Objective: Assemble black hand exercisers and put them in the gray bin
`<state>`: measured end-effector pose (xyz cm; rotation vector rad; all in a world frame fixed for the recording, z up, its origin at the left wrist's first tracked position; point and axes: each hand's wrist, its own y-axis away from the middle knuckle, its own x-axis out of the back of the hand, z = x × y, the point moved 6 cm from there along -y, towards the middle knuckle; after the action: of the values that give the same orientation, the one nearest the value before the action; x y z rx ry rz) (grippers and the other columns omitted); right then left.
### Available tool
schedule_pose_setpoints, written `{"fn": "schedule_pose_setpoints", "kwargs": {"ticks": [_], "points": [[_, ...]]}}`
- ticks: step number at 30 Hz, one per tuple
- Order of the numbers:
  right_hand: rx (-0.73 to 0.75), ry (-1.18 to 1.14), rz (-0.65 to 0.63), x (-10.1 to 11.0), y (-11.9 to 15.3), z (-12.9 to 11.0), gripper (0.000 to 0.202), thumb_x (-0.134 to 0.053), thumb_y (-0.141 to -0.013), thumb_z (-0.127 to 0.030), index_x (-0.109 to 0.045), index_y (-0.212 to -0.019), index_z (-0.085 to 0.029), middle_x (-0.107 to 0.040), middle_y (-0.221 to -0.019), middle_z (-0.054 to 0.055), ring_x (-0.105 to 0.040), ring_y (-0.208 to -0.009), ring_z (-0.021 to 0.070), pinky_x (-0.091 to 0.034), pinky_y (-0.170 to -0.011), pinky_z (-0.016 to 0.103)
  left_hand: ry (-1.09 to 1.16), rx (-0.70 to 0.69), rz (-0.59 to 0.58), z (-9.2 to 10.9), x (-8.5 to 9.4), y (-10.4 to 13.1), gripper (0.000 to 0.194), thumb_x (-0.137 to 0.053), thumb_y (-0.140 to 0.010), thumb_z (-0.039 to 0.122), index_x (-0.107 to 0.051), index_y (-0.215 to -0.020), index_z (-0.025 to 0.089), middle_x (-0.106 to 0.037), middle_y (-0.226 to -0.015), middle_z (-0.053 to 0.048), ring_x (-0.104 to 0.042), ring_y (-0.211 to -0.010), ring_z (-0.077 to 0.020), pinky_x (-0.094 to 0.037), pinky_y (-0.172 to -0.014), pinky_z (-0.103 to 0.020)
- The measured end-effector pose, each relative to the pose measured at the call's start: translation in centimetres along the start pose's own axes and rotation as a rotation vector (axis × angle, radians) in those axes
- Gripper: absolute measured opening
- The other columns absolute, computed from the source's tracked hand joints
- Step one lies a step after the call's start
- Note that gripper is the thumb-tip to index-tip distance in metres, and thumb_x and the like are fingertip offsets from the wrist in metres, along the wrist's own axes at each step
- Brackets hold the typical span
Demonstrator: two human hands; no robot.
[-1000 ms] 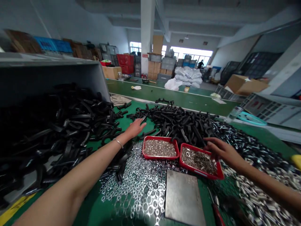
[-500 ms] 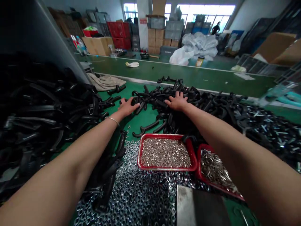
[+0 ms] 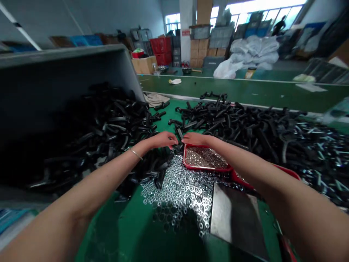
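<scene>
My left hand (image 3: 164, 139) is curled with thumb and fingers round a black part (image 3: 179, 134) that stands up between the two hands. My right hand (image 3: 193, 138) is bent down beside the same part, above the left edge of a red tray (image 3: 207, 168) of small metal pins; its fingertips are partly hidden, and what they hold is too small to tell. Metal rings (image 3: 177, 185) lie spread just below both hands. Beyond the hands is a heap of black curved parts (image 3: 218, 116).
A large grey bin (image 3: 128, 69) of black parts lies on its side at the left. Near the front right is a metal plate (image 3: 234, 218), with a second red tray (image 3: 289, 171) partly under my right arm. Bolts (image 3: 321, 145) are piled at the far right.
Both hands have come back from the black heap and closer together, near the tray's left corner. Their spread fingers have curled in. The view has turned left, showing more of the grey bin.
</scene>
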<state>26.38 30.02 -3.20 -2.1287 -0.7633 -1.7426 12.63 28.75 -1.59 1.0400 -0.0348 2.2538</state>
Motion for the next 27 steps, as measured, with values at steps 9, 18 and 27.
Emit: {"fn": "schedule_pose_setpoints", "kwargs": {"ticks": [9,18,27], "points": [[0.076,-0.180,0.297,2.6,19.4,-4.5,0.033,-0.040,-0.101,-0.033,-0.069,-0.106,-0.019,-0.071,-0.110,0.011,-0.059,-0.105,0.0262,-0.041,-0.100,0.044,-0.336,-0.198,0.253,1.8,-3.5,18.5,0.051,-0.044,-0.075,0.000,-0.070,-0.111,0.025,-0.069,-0.116,-0.003,-0.060,-0.114,-0.0186,-0.044,-0.105,-0.036],[-0.347,-0.447,0.482,-6.1,45.5,-5.3,0.027,-0.047,-0.094,-0.047,-0.070,-0.106,-0.039,-0.072,-0.113,0.007,-0.062,-0.112,0.0310,-0.050,-0.100,0.051,-0.502,-0.116,0.351,1.0,-9.3,18.7,0.061,-0.041,-0.082,0.002,-0.058,-0.135,0.027,-0.062,-0.124,-0.009,-0.058,-0.114,-0.0231,-0.044,-0.101,-0.041],[-0.855,-0.367,0.763,-7.7,61.8,0.4,0.033,-0.041,-0.097,-0.048,-0.066,-0.107,-0.028,-0.070,-0.115,0.009,-0.064,-0.108,0.0273,-0.048,-0.097,0.046,-0.709,-0.108,0.382,5.4,-18.5,21.3,0.047,-0.040,-0.091,0.014,-0.060,-0.132,0.026,-0.063,-0.123,-0.013,-0.058,-0.107,-0.0307,-0.046,-0.095,-0.047]]}}
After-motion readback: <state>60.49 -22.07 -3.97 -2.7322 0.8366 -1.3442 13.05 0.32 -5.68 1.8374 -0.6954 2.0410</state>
